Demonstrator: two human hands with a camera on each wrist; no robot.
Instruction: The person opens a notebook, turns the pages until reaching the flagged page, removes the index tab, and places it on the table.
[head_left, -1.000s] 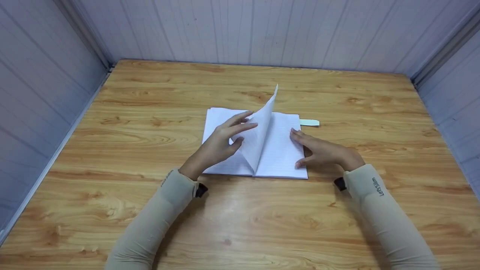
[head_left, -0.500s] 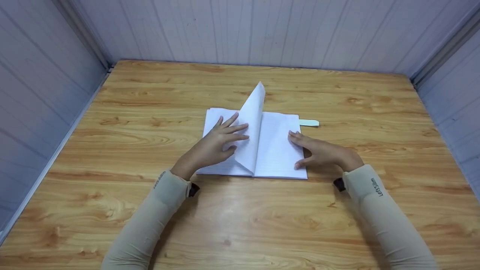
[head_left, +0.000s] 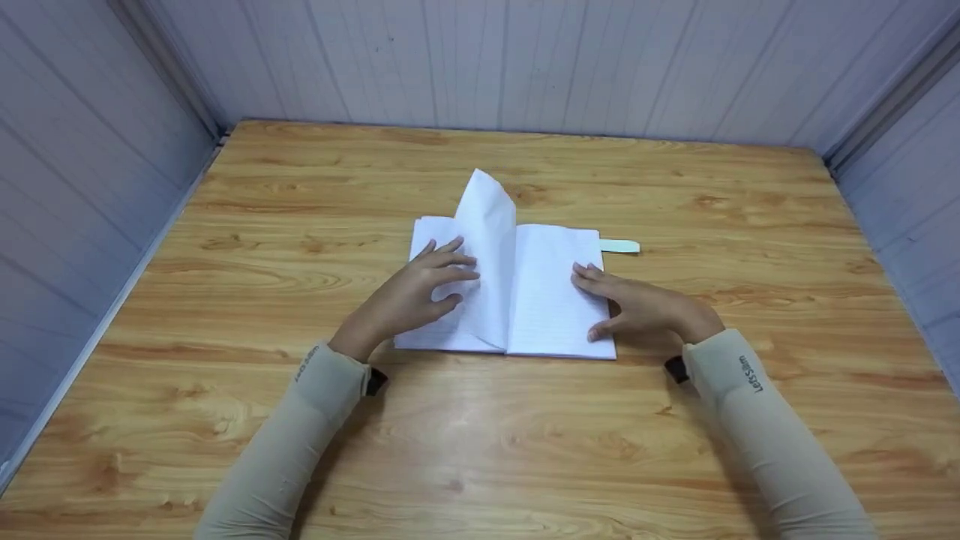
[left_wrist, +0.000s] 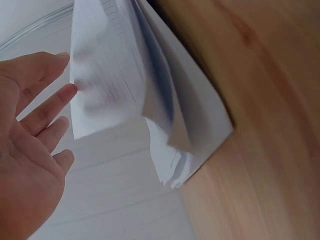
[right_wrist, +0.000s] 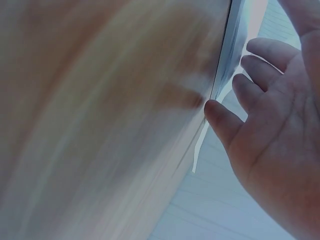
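An open notebook (head_left: 551,300) with lined white pages lies mid-table in the head view. One leaf (head_left: 486,225) stands up from its spine, leaning left with a curved top. My left hand (head_left: 412,291) is over the left page, fingers spread and fairly straight; in the left wrist view its fingertips (left_wrist: 69,90) meet the edge of the raised leaf (left_wrist: 107,75). My right hand (head_left: 649,306) rests on the right page's outer edge, fingers extended on the paper and thumb near the lower corner. The right wrist view shows its fingers (right_wrist: 257,70) along the notebook's edge (right_wrist: 227,50).
A pale green strip (head_left: 619,246) sticks out from the notebook's right side near the top. The wood-grain table (head_left: 480,442) runs back to a white panelled wall (head_left: 480,67), with similar walls at left and right.
The raised leaf has swung from leaning right, through upright, to leaning left. My left hand has moved left and slightly down along with it; the right hand has stayed nearly in place.
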